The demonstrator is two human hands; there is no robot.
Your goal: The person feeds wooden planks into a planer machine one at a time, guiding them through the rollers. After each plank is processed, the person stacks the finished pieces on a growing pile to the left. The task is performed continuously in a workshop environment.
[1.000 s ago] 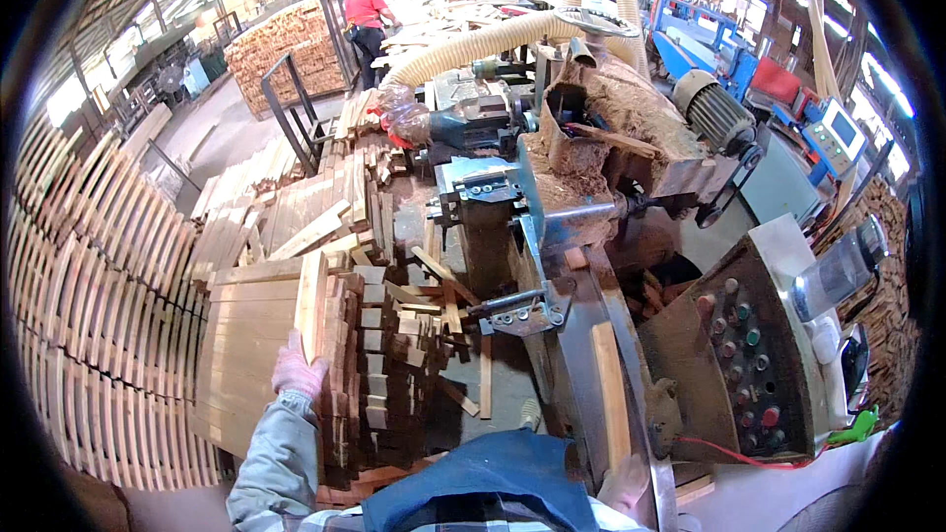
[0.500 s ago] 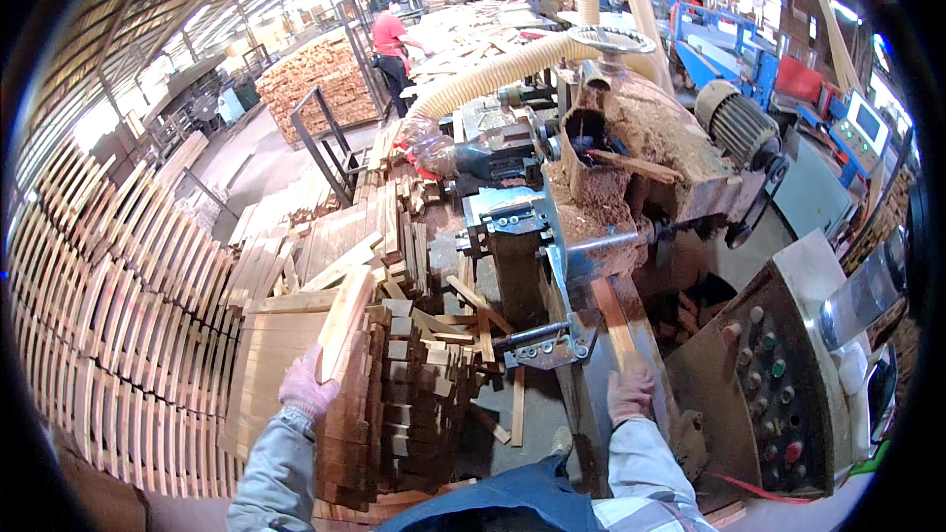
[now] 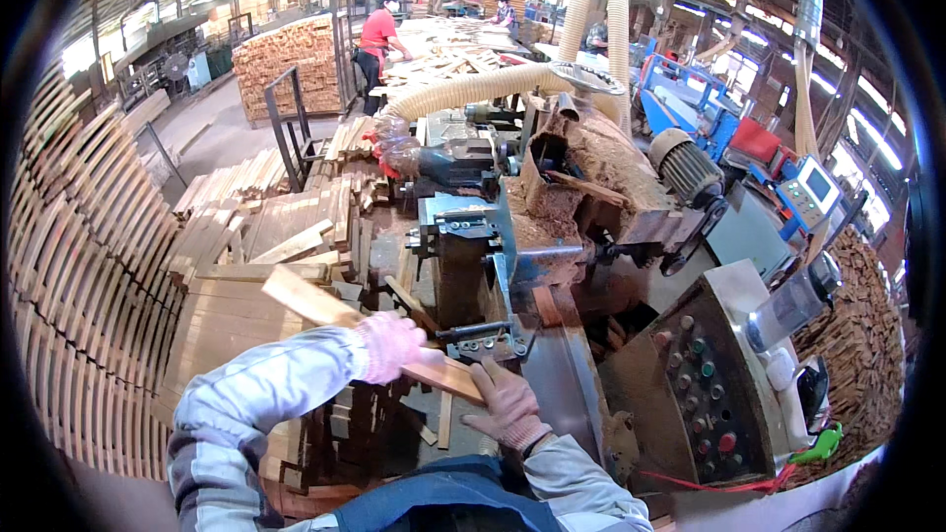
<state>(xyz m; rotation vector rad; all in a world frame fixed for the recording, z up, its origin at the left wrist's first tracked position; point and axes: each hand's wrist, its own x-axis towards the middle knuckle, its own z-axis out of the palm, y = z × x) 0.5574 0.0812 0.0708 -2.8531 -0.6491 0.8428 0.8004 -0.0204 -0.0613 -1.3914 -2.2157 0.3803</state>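
A long wooden board (image 3: 305, 298) lies slantwise in front of me, its far end over the stacked boards and its near end toward my right hand. My left hand (image 3: 389, 347), in a pale pink glove, is closed round its middle. My right hand (image 3: 507, 406), also gloved, has thumb and fingers spread about the near end; a firm grip does not show. Beyond it, a short reddish wood piece (image 3: 546, 305) sits on the metal bed (image 3: 567, 365) of a woodworking machine (image 3: 552, 227) covered in sawdust.
Stacked boards (image 3: 222, 320) stand at my left, beside a tall slatted wood pile (image 3: 84, 296). A control panel (image 3: 695, 394) with several buttons is at the right, near a motor (image 3: 685, 167). A ribbed hose (image 3: 473, 89) crosses behind the machine. Farther back, a person in red (image 3: 377, 39) stands by a wood-covered table.
My left hand has swung the board rightward across my front. My right hand has left the wood on the machine bed and come left to the board's near end. The view has turned right.
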